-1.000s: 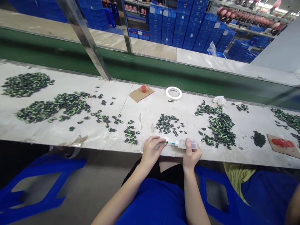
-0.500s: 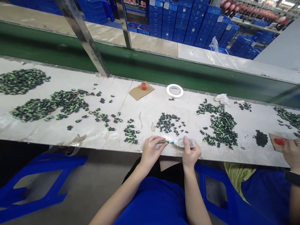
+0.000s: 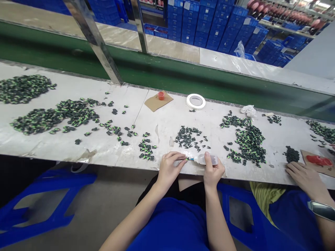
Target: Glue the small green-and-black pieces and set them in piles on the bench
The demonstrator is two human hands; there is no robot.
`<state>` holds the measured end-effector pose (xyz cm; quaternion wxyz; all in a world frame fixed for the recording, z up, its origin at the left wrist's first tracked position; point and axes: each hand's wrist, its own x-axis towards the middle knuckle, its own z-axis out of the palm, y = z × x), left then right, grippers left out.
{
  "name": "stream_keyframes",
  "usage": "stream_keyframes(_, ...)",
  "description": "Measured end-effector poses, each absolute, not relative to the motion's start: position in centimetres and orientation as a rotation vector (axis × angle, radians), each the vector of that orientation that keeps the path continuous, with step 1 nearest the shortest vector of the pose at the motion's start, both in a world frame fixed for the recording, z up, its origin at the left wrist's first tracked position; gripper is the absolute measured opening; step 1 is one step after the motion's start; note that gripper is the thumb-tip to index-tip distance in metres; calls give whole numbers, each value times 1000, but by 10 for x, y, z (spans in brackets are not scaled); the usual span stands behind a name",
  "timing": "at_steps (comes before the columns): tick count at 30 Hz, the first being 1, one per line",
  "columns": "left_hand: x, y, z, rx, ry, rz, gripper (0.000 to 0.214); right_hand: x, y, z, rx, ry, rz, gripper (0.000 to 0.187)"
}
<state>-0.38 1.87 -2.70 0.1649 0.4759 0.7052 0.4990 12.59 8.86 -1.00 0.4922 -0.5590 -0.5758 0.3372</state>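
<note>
Head view, lower centre of frame. Bottle (image 3: 200, 159): translucent, blue-tipped; probably light, soft-walled, squeezable; best held round its body. Right hand (image 3: 214, 171): thumb and fingers clamped on it. Green-and-black part (image 3: 187, 159), at the bottle's tip: tiny, likely light, stiff, fiddly; best pinched by its edges, clear of the tip. Left hand (image 3: 169, 167): fingertips pinched on it.

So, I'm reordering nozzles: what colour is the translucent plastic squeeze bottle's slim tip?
Blue; the slim tip shows best in head view.
</note>
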Motion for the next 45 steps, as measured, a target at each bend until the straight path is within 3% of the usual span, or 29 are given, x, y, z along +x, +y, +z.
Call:
stream_keyframes(22, -7, 18, -26, 1325, 1921, 1430, 7, 140, 103, -14, -1235, -1047, 816, 35)
stream_keyframes(32, -21, 47, -16, 1679, 2222, 1234, 12, 147, 133, -20, -1233, -1167, 869, 55)
stream_keyframes(35, -17, 57, -15, 1808, 2254, 1144, 12, 150, 124, -17, -1230, -1267, 681, 64)
stream_keyframes(37, -16, 58, -15, 1851, 2239, 1122, 14, 151, 113, -14, -1210, -1324, 431, 57)
stream_keyframes(41, -23, 49, -18, 1811, 2220, 1161, 13, 139, 96, -14, -980, -1684, 279, 7)
stream_keyframes(45, -25, 31, -23, 1762, 2172, 1185, 8, 114, 105, -20, -943, -2067, 384, 22)
